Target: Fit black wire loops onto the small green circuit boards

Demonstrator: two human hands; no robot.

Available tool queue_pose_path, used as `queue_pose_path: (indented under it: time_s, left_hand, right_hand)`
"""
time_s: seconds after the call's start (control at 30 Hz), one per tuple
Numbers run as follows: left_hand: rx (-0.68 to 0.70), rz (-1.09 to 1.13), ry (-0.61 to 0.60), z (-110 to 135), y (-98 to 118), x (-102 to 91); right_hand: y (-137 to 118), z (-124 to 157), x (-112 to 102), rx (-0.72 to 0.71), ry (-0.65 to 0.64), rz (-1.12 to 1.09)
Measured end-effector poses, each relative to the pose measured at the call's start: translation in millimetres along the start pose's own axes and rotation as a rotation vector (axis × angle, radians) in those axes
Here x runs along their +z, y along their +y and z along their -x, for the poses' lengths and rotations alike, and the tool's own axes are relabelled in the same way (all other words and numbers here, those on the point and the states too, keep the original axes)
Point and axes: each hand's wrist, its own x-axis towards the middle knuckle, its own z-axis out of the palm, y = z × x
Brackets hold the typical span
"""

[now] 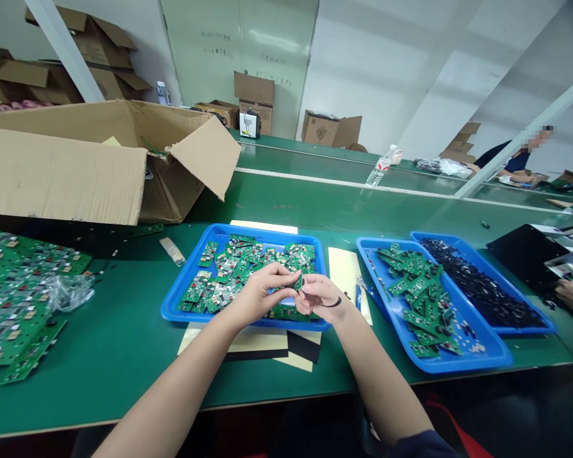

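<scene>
A green worktop (124,375) spans the view, with a large open cardboard box (62,175) at its back left. Below the box, at the left edge, lies a panel of green circuit boards (19,280). Three blue trays hold smaller parts: the middle tray (187,270), heaped with loose circuit boards, sits straight ahead; to its right, a slanting tray (482,362) carries more boards, and just beyond it a third tray (544,327) is filled with small black parts. The person's left hand (270,287) and right hand (322,296) meet above the middle tray's right half. Each hand pinches, thumb against fingers, the same small green circuit board (300,282). The board sits between the two sets of fingertips, above the heap. Its visible part stands roughly upright in the view; fingers cover the rest, so its full long axis and facing cannot be told.
</scene>
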Motion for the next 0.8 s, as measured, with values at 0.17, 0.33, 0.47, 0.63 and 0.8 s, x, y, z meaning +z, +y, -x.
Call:
queue_pose_path:
  time_s: [0.17, 0.33, 0.47, 0.63, 0.8]
  left_hand:
    - [-0.069, -0.014, 0.004, 1.5, -3.1, 3.8]
    - [-0.182, 0.002, 0.048, -0.5, -2.1, 7.0]
    - [-0.313, 0.007, 0.198, -3.3, 0.7, 3.3]
    - [-0.434, 0.207, 0.187, -4.5, 6.8, 5.0]
    - [-0.430, 0.312, 0.079, -4.5, 11.5, 13.2]
  right_hand:
    - [-0.5, -0.9, 2.0, -0.093, 0.102, 0.186]
    - [3.1, -2.9, 5.0, -0.112, 0.274, 0.575]
    - [1.1, -3.6, 3.8, -0.248, 0.325, 0.530]
    - [-0.5, -3.9, -0.3, -0.565, 0.414, 0.261]
    - [9.1, -7.5, 7.7, -0.499, 0.400, 0.282]
